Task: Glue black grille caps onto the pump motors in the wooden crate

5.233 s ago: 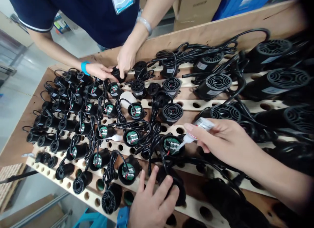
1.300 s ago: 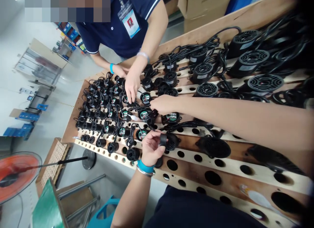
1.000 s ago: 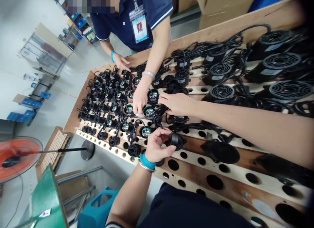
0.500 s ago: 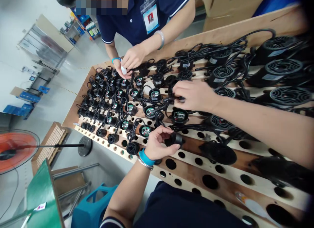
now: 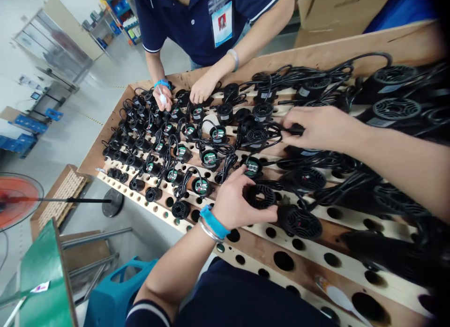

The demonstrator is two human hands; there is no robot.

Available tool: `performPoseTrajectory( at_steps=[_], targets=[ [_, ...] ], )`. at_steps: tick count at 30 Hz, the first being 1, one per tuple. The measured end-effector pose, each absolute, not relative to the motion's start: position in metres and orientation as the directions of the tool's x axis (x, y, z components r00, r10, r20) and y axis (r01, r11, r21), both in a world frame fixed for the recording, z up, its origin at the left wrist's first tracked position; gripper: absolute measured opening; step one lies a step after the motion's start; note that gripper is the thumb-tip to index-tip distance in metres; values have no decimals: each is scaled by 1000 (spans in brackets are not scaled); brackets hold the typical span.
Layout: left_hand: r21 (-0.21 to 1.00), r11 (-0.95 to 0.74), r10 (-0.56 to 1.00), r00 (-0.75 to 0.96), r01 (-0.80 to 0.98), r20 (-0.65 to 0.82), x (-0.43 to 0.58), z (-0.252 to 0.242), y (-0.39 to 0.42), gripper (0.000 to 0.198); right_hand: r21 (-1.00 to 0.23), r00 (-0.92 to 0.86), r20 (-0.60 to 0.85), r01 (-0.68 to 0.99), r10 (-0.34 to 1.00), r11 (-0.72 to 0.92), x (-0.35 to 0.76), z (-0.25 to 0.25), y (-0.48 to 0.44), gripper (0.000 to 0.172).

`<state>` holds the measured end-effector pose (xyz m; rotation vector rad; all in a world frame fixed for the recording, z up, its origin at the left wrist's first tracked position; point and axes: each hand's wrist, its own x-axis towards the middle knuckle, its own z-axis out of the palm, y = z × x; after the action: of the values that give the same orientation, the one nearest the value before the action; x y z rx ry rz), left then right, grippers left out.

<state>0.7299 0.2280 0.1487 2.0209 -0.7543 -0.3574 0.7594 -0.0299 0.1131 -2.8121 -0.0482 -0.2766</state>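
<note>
My left hand [image 5: 239, 200], with a blue wristband and a bangle, grips a round black housing with a slotted face [image 5: 260, 196] between thumb and fingers. To its upper right, my right hand [image 5: 304, 125] is closed on a black cable end [image 5: 294, 129]. A coiled black cable [image 5: 269, 132] lies just left of that hand, over another slotted housing. Below my right hand sits an open black housing with a green board [image 5: 252, 167], partly behind my left fingers. Another slotted housing [image 5: 301, 221] lies to the right of my left hand.
Rows of black housings and cables fill the wooden rack [image 5: 283, 260] with round holes. Across it, a person's two hands work, one holding a small white bottle [image 5: 162, 99]. A white spoon-shaped item [image 5: 339, 296] lies near the front. A blue stool [image 5: 117, 289] stands lower left.
My right hand has moved right, now at a cable end. The housing in my left hand has turned its slotted face up. The other person's hands have moved apart.
</note>
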Motion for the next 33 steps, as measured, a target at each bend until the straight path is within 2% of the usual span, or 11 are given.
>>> performPoseTrajectory(
  at_steps=[4,8,10,14,17,22,26,30,33],
  targets=[
    [775,-532,-627,774,-341,-90,742,151,209,37,-142,995,93,35,22,-989,765,105,-22,8],
    [692,-636,-620,760,-343,-193,746,154,199,42,-56,981,195,14,3,-998,755,115,-15,22],
    [667,-650,-637,740,-365,-217,747,153,198,42,-113,972,232,69,41,-991,749,120,-9,28],
    [644,-624,-690,700,-443,-186,750,147,201,41,-386,960,87,278,265,-880,749,110,9,30],
    [675,-585,-720,670,-449,-179,752,144,205,41,-416,940,-12,306,341,-856,760,94,18,40],
    [780,-493,-720,684,-385,-117,747,144,215,42,-445,941,-57,275,333,-852,774,82,13,40],
    [840,-477,-573,816,-259,-74,734,149,228,49,-511,960,-41,217,276,-832,773,82,4,35],
    [874,-479,-487,853,-80,-189,721,157,242,52,-539,964,-54,192,261,-820,774,80,2,27],
    [941,-302,-533,791,152,-299,713,158,249,53,-528,967,-73,172,246,-832,776,82,4,23]
  ],
)
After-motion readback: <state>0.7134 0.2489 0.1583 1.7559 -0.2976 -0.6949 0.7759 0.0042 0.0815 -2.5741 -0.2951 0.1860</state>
